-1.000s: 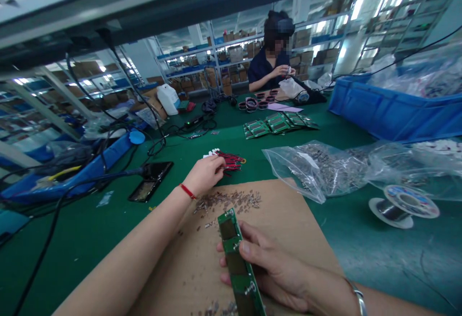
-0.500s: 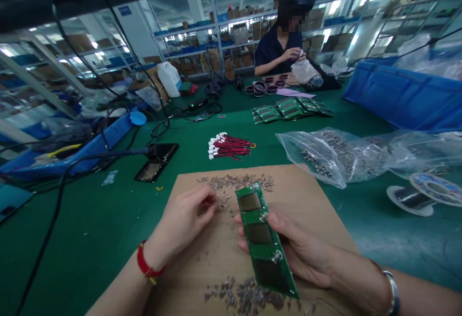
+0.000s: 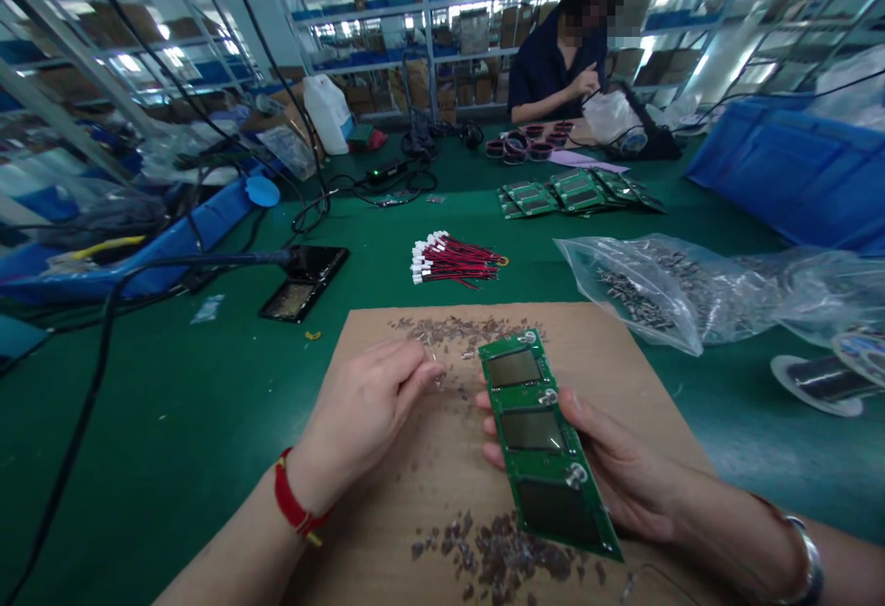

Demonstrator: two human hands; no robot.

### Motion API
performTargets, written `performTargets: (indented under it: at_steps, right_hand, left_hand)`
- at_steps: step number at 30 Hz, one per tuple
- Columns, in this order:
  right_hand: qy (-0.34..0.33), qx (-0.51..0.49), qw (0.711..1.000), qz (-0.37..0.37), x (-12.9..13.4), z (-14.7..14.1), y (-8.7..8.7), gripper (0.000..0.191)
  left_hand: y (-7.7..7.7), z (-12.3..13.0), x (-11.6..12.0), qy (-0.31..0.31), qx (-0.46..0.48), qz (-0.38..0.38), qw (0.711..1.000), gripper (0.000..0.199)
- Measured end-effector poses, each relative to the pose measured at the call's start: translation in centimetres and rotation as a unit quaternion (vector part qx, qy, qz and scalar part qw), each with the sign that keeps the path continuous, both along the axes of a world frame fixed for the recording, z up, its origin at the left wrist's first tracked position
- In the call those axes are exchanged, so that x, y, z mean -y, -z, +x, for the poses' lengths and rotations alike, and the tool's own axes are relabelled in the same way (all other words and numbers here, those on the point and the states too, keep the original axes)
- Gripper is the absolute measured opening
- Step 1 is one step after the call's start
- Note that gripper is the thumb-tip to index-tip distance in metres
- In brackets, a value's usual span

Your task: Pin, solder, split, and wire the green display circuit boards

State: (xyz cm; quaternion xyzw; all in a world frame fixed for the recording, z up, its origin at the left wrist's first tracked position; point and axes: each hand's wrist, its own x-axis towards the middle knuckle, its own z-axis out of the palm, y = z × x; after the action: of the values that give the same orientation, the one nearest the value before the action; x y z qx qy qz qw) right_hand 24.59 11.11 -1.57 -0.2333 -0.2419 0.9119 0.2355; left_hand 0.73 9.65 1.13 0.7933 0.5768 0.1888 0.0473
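A long green circuit board (image 3: 536, 431) with three dark rectangular displays and small metal springs lies tilted in my right hand (image 3: 622, 468), whose thumb presses its right edge while the fingers show at its left. My left hand (image 3: 373, 403), with a red band at the wrist, is pinched over the brown cardboard (image 3: 429, 495); a thin metallic piece shows at its fingertips, perhaps a spring. Small dark metal parts lie in a scattered row (image 3: 470, 329) beyond my hands and in a pile (image 3: 512, 555) near the front.
Red-black wires with white connectors (image 3: 456, 258) lie beyond the cardboard, with more green boards (image 3: 581, 193) behind. To the right are a clear bag of metal parts (image 3: 664, 288), a wire spool (image 3: 822, 385) and a blue bin (image 3: 795, 163). A person (image 3: 560, 71) sits opposite.
The view has shifted, so the scene sits differently in the frame. The board is turned slightly, its displays facing me more. My left fingers are closed more tightly together.
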Motion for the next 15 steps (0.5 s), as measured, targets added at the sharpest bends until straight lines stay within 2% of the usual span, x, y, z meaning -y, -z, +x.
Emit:
performTargets:
  at_steps: [3, 5, 7, 11, 13, 15]
  right_hand:
    - [-0.005, -0.001, 1.0, 0.003, -0.1, 0.01, -0.2, 0.052]
    - [-0.004, -0.002, 1.0, 0.005, -0.15, 0.03, -0.2, 0.052]
    - [-0.006, 0.0, 1.0, 0.005, -0.2, 0.07, -0.13, 0.053]
    - [-0.025, 0.003, 1.0, 0.003, -0.25, 0.13, -0.02, 0.058]
    - [-0.02, 0.002, 1.0, 0.005, -0.25, 0.12, -0.04, 0.057]
    - [-0.01, 0.0, 1.0, 0.007, -0.24, 0.1, -0.09, 0.055]
  left_hand:
    - [-0.08, 0.01, 0.02, -0.001, 0.051, -0.022, 0.998, 0.012]
    - [-0.22, 0.07, 0.04, 0.002, 0.075, -0.032, 0.997, 0.006]
    - [-0.36, 0.14, 0.05, 0.0, 0.073, -0.031, 0.997, 0.01]
    - [-0.42, 0.23, -0.08, -0.004, 0.019, -0.006, 1.0, 0.036]
    - [-0.37, 0.22, -0.16, 0.002, 0.025, -0.005, 1.0, 0.032]
    - [-0.32, 0.21, -0.18, 0.011, 0.058, -0.017, 0.998, 0.018]
